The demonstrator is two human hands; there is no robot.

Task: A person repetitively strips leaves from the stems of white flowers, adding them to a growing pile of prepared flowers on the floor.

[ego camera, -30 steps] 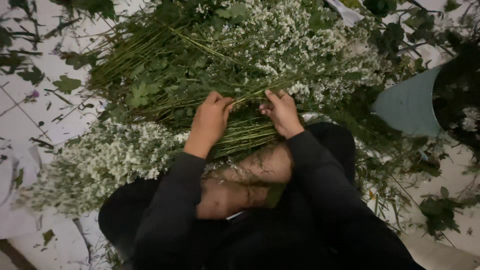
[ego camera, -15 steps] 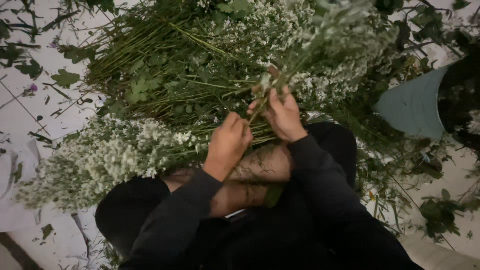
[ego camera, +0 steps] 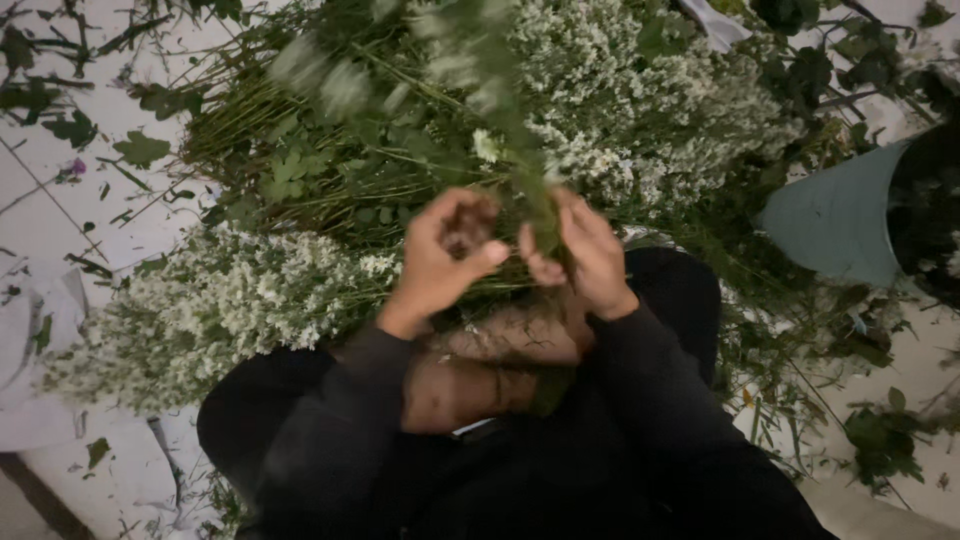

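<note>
- we see our right hand pinched on a green flower stem, thumb pressed against the fingers, the stem rising up blurred in front of the heap.
- our left hand sits just beside it, fingers curled in and thumb stretched toward the right one; we cannot tell whether it grips anything.
- under both hands lies a pile of white-flowered stems, with a second bunch beside our left knee.
- a grey-green bucket lies tipped on the right, and loose leaves dot the white tiled floor.
</note>
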